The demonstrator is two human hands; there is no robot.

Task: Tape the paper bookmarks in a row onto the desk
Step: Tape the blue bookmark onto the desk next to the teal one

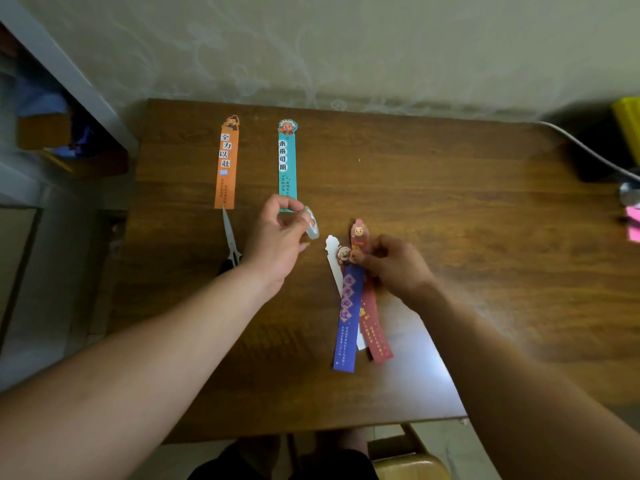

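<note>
An orange bookmark (227,164) and a teal bookmark (287,161) lie side by side at the back left of the brown desk (450,202). My left hand (277,240) holds a clear roll of tape (310,225) just below the teal bookmark's lower end. My right hand (394,265) pinches the tops of a loose bunch near the desk's middle: a blue bookmark (348,320), a red bookmark (374,327) and a white one (334,261) showing its blank back.
Scissors (231,242) lie on the desk below the orange bookmark, partly under my left wrist. A grey cable (588,150) and a dark object sit at the back right; pink notes (633,226) lie at the right edge. A wooden stool (408,459) stands below the front edge.
</note>
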